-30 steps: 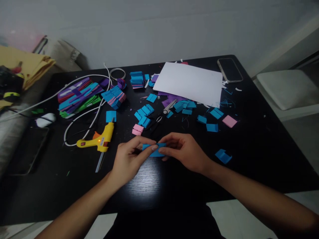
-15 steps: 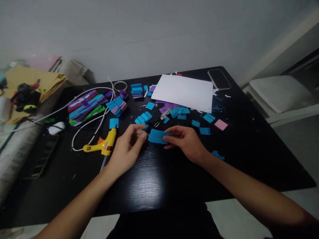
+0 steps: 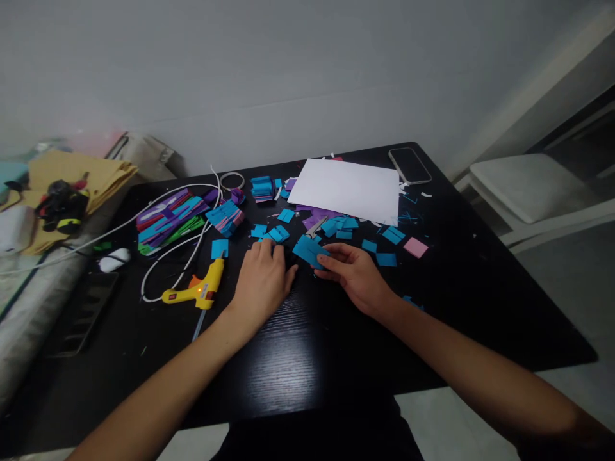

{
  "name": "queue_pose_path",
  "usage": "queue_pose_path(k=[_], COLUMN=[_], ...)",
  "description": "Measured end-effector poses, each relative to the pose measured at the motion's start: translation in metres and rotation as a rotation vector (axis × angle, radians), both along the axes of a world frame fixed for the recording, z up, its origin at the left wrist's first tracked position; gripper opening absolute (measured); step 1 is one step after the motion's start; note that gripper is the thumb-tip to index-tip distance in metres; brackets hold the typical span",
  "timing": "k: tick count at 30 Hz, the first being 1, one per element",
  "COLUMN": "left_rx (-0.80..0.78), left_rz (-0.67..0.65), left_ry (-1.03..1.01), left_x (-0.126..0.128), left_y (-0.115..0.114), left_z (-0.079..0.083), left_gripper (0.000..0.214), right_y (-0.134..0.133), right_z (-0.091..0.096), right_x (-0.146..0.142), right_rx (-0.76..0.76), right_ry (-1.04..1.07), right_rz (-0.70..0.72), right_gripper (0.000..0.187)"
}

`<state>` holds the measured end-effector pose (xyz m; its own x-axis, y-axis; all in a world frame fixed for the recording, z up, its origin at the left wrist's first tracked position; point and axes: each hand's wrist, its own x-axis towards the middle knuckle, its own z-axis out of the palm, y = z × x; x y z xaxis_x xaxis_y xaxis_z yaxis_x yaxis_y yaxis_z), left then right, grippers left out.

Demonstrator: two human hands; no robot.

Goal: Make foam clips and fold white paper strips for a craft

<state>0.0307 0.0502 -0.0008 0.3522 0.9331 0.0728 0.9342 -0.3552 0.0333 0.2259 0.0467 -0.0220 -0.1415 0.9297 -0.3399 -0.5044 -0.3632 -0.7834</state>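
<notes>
My right hand [image 3: 350, 272] pinches a blue paper piece [image 3: 306, 250] between thumb and fingers, held up over the black table. Palm down, my left hand [image 3: 262, 275] rests at the near edge of a small group of blue paper pieces [image 3: 276, 234]. Its thumb stands apart from the fingers, and nothing shows in its grasp; the fingertips are partly hidden. Behind the held piece lie scissors [image 3: 314, 227], partly covered. To the left of my left hand sits a yellow glue gun [image 3: 200, 291] with its light on, its nozzle by a blue paper piece [image 3: 220, 248].
A white sheet [image 3: 346, 189] lies over purple paper, with loose blue pieces [image 3: 340, 225] and a pink piece [image 3: 416, 247] nearby. Bundles of coloured strips [image 3: 173, 218] and a white cable [image 3: 144, 272] are at left. A phone [image 3: 410, 165] lies at the back right corner.
My left hand has turned palm down and moved forward onto the blue pieces, away from the held piece. My right hand keeps hold of the blue paper piece, now tilted. The view has shifted slightly.
</notes>
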Motion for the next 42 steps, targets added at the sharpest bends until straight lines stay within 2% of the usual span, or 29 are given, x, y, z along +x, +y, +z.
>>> queue_pose_path(k=[6, 12, 14, 17, 20, 23, 29, 31, 35, 42], left_rx=[-0.114, -0.202, -0.28, -0.472, -0.563, -0.514, -0.301, -0.179, 0.012, 0.005], left_rz=[-0.004, 0.029, 0.059, 0.034, 0.047, 0.053, 0.026, 0.03, -0.044, -0.092], left_ry=[-0.019, -0.176, -0.461, -0.915, -1.115, -1.058, -0.692, -0.591, -0.473, -0.374], left_x=[0.006, -0.016, -0.029, -0.041, -0.046, -0.049, -0.055, -0.054, -0.053, -0.053], left_y=[0.013, 0.013, 0.01, 0.003, -0.003, -0.009, -0.021, -0.024, -0.025, -0.025], left_z=[0.001, 0.025, 0.031, 0.034, 0.032, 0.03, 0.03, 0.027, 0.021, 0.017], left_gripper=[0.021, 0.024, 0.024, 0.023, 0.024, 0.026, 0.049, 0.044, 0.03, 0.019], right_y=[0.003, 0.011, 0.013, 0.015, 0.015, 0.012, 0.006, 0.005, 0.005, 0.007], right_z=[0.002, 0.002, 0.0, -0.002, -0.002, 0.001, 0.006, 0.008, 0.01, 0.008], right_x=[0.003, 0.013, 0.016, 0.019, 0.019, 0.016, 0.012, 0.012, 0.012, 0.014], right_rx=[-0.012, -0.038, -0.037, -0.024, -0.045, -0.062, 0.08, 0.116, 0.131, 0.129], right_ry=[0.042, 0.142, 0.157, 0.175, 0.191, 0.179, -0.031, -0.059, -0.071, -0.094], right_rz=[0.028, 0.088, 0.103, 0.134, 0.144, 0.101, -0.045, -0.083, -0.127, -0.138], right_gripper=[0.032, 0.03, 0.031, 0.03, 0.031, 0.032, 0.03, 0.031, 0.033, 0.033])
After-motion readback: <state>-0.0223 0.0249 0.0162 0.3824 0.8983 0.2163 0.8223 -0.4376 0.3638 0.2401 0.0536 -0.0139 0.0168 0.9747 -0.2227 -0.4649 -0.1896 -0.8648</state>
